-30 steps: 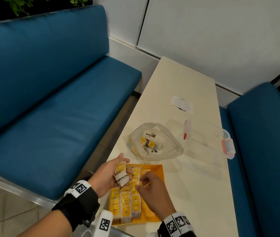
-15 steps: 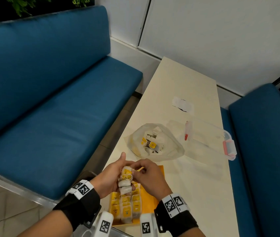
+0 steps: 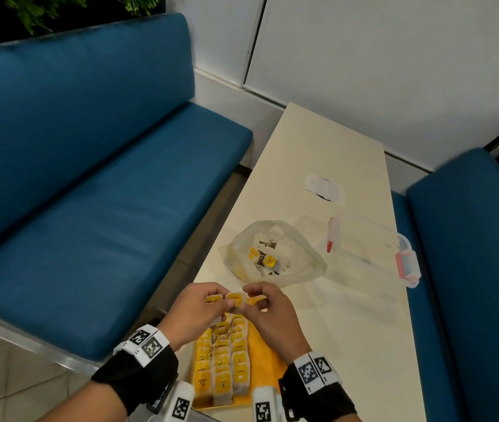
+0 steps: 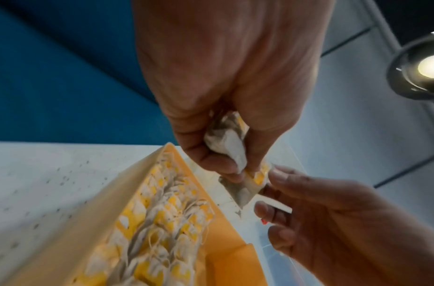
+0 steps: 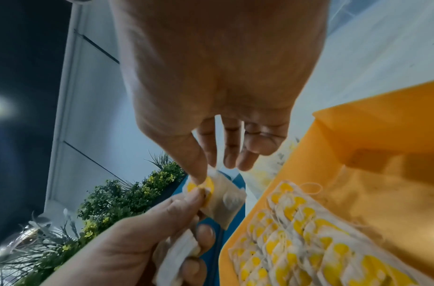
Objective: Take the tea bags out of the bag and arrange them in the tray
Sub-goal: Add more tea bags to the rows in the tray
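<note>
My left hand (image 3: 202,309) grips a small bunch of tea bags (image 4: 225,143) above the far end of the orange tray (image 3: 268,363). One tea bag with a yellow tag (image 3: 237,300) is held between both hands: my right hand (image 3: 268,309) pinches it by thumb and forefinger (image 5: 199,168), and the left fingertips pinch its other side. Rows of tea bags (image 3: 222,363) fill the tray's left half. The clear plastic bag (image 3: 272,254) lies just beyond the tray with a few tea bags inside.
A clear lidded box (image 3: 373,251) with red clasps lies right of the bag on the cream table (image 3: 318,147). A white slip of paper (image 3: 324,188) lies farther back. Blue benches (image 3: 89,178) flank the table on both sides.
My right hand came up from the tray to meet the left hand. Both hands rose toward the tray's far end, and the right now pinches one tea bag from the left hand's bunch.
</note>
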`<action>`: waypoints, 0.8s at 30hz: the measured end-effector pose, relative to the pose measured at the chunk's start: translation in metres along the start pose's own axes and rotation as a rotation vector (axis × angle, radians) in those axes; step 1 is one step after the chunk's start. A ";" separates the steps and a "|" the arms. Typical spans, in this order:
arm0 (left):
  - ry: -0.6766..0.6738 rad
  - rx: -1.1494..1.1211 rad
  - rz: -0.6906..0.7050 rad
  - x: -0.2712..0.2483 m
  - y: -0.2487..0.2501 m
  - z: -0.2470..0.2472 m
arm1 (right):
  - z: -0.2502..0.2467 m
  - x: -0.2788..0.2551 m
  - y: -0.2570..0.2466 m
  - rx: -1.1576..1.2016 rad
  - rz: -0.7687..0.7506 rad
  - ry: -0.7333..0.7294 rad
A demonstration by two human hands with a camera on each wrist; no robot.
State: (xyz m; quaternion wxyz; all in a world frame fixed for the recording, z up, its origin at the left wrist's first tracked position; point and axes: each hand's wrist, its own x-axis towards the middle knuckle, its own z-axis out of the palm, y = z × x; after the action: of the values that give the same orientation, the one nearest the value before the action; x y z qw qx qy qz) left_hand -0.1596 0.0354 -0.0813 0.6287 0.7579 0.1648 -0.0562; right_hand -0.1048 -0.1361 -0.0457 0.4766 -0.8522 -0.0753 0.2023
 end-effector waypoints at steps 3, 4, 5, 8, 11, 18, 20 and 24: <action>-0.015 0.146 0.042 0.000 0.007 0.001 | -0.004 0.002 -0.003 -0.018 -0.069 -0.049; -0.022 0.161 0.051 0.000 0.009 0.002 | -0.004 0.003 -0.004 -0.022 -0.083 -0.057; -0.032 0.160 0.057 0.000 0.011 0.003 | -0.005 0.004 -0.004 -0.006 -0.094 -0.056; -0.066 0.150 0.058 0.000 0.011 0.003 | -0.008 0.005 -0.003 0.090 -0.101 -0.029; -0.070 0.153 0.055 -0.002 0.009 0.004 | -0.008 0.005 0.001 0.109 -0.093 -0.016; -0.069 0.053 -0.042 -0.001 -0.001 0.003 | -0.015 0.000 0.016 0.080 0.009 -0.126; -0.065 0.103 -0.071 0.001 -0.007 0.001 | -0.019 -0.005 0.022 0.035 0.049 -0.198; -0.081 0.179 -0.112 0.005 -0.019 0.000 | -0.019 -0.021 0.036 -0.124 0.156 -0.369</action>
State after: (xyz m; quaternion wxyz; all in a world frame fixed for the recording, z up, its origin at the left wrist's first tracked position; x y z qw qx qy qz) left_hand -0.1605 0.0393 -0.1005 0.5604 0.7978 0.1757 -0.1366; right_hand -0.1187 -0.1765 -0.0612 0.3845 -0.8316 -0.1076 0.3862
